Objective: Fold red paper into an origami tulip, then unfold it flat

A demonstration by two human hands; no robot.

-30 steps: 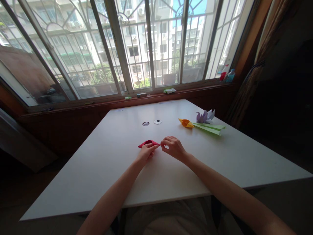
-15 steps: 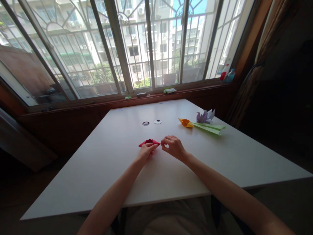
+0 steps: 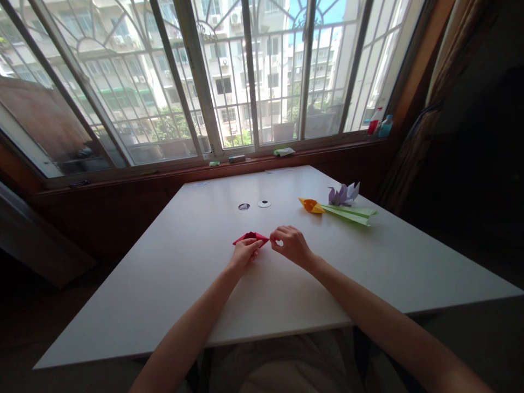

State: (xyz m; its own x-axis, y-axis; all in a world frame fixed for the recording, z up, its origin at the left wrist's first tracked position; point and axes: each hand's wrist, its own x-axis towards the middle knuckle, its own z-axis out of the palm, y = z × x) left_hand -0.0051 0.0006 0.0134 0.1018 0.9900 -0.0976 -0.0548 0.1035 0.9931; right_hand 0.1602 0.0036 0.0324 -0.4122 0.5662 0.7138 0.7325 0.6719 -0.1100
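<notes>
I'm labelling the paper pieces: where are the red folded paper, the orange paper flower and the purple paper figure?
red folded paper (image 3: 249, 237), head view, top flap.
orange paper flower (image 3: 311, 206), head view, bloom.
purple paper figure (image 3: 343, 194), head view, middle.

Red folded paper (image 3: 249, 238), pointed at both ends (partly folded), flat on white table

Red folded paper (image 3: 250, 238); orange flower (image 3: 311, 206) (green stem (image 3: 347, 213)); lilac paper piece (image 3: 344, 194); white table (image 3: 196, 273).

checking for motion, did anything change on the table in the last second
Almost nothing. Both hands kept their grip on the red folded paper: left hand pressing it, right hand pinching its right tip. The orange and green paper flower and purple origami stayed put.
</notes>
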